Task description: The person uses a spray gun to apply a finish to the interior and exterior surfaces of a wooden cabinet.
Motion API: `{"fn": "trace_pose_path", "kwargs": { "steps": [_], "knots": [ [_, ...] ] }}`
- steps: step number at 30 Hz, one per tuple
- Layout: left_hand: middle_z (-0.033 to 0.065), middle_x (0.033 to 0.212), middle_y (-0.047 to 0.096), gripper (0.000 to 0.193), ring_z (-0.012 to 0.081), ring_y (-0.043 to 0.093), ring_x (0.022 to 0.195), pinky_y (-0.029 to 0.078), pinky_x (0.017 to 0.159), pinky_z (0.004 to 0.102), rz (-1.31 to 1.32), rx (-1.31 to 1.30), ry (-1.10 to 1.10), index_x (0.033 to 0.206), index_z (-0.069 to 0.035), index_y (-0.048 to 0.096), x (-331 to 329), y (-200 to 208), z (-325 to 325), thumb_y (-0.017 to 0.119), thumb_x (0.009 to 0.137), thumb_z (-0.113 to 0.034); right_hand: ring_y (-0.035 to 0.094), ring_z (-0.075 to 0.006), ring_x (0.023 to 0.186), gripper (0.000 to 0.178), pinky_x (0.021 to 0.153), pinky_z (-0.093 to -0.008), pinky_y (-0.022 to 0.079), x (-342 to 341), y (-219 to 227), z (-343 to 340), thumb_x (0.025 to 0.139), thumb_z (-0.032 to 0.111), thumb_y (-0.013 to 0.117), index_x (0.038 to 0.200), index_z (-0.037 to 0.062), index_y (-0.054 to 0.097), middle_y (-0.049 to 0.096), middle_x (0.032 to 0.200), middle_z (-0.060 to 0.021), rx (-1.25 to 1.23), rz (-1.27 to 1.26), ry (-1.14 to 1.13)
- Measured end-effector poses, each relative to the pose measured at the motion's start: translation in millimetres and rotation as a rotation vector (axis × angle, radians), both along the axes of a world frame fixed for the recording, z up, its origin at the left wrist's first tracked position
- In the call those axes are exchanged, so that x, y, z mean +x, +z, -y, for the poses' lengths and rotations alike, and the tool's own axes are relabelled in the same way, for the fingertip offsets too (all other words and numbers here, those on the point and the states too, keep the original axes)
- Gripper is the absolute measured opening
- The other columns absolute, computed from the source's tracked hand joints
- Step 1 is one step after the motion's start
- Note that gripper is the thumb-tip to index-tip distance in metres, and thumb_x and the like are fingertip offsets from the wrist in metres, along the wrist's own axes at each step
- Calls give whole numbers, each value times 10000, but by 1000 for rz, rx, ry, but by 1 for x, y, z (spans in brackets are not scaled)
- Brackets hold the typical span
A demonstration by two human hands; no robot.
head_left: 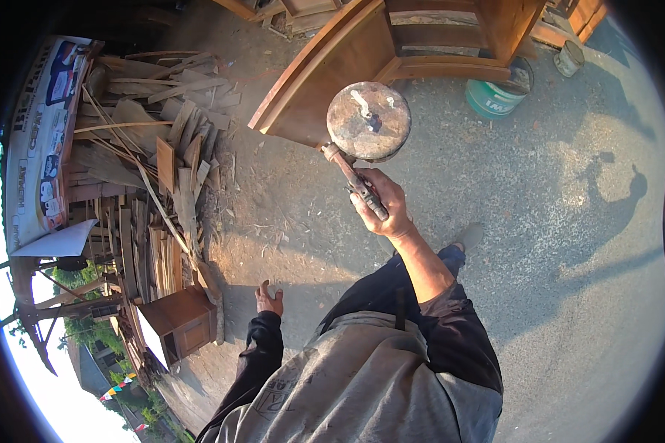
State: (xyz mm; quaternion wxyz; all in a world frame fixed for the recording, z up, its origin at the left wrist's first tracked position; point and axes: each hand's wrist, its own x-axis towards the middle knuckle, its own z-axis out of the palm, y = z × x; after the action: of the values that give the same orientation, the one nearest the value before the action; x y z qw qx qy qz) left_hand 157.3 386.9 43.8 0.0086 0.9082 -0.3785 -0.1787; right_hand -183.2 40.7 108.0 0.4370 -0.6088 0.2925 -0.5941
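My right hand [389,205] is wrapped round the grip of a spray gun [343,161], held out in front of me. A round, paint-stained cup [369,127] with a pale, smeared lid sits on the gun. The nozzle end points away toward a brown wooden furniture piece [340,85], close to its lower corner, though the exact gap between them cannot be judged. Down at my left side, my left hand [269,300] hangs with fingers apart and nothing in it.
Scrap wood [151,125] is heaped along the left, below a printed banner [48,140]. A small wooden cabinet [181,325] stands at the lower left. A green bucket [488,100] and a small stained can [568,59] rest on the ground at the far right.
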Motion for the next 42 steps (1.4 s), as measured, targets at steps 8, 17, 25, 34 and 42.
{"fn": "trace_pose_path", "kwargs": {
  "steps": [8,17,25,34,42],
  "knots": [
    [269,1276,527,598,455,524,1185,462,1006,497,-11,2,15,1365,-78,492,7,-6,-22,724,834,-225,690,-316,834,389,754,-389,554,33,-81,0,836,71,702,1208,11,607,679,977,-167,68,-146,-9],
    [264,1268,540,577,442,506,1205,444,1024,493,3,27,18,1344,-57,505,17,-4,-43,722,833,-217,672,-401,904,394,795,-460,549,37,-180,-11,827,110,711,1194,23,598,673,1020,-206,207,-452,-116],
    [263,1258,540,586,451,515,1183,454,1007,504,22,10,-12,1346,-71,503,23,-12,-39,732,827,-220,685,-404,900,376,774,-447,555,41,-168,-20,848,142,717,1186,19,607,686,1002,-217,329,-443,-37],
    [266,1248,536,590,450,515,1175,450,1011,503,-34,-51,0,1347,-67,500,4,-22,2,733,824,-209,660,-206,799,360,735,-335,533,29,-23,-8,894,101,703,1233,28,608,675,942,-101,229,-108,199],
    [270,1296,521,597,447,482,1243,434,1042,502,-99,-32,77,1361,-63,490,-6,-30,24,730,837,-217,676,-221,802,389,740,-343,539,-3,45,59,896,121,699,1262,36,595,681,935,-118,125,-187,89]
  ]
}}
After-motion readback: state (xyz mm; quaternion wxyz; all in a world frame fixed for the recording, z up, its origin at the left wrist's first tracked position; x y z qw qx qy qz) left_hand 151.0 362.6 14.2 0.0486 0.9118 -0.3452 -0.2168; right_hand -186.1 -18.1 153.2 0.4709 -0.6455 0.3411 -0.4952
